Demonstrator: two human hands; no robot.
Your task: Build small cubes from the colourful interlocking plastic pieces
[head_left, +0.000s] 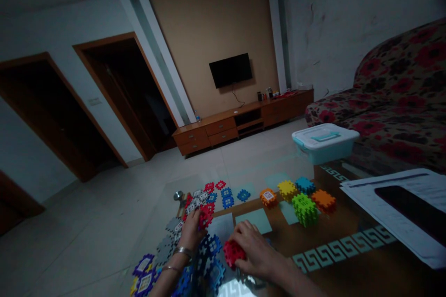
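My right hand (252, 243) is closed around red notched building blocks (233, 254), which look stacked together, just above the glass table. My left hand (193, 228), with bangles at the wrist, has its fingers bent onto a red notched block (206, 219) at the edge of the loose pieces; its fingertips are partly hidden. Below and between the hands lie blue blocks (213, 245). Grey blocks (165, 248) spread to the left of my left wrist, and purple-framed blocks (144, 283) are at the lower left. Beyond the hands sit more blue blocks (227, 197) and red ones.
Sorted stacks stand at right: a green stack (305, 209), a yellow one (287, 190), orange blocks (324, 201) and a teal stack (305, 185). A lidded plastic box (325, 141) is at the table's far corner. Papers (390, 222) with a phone (413, 211) lie right.
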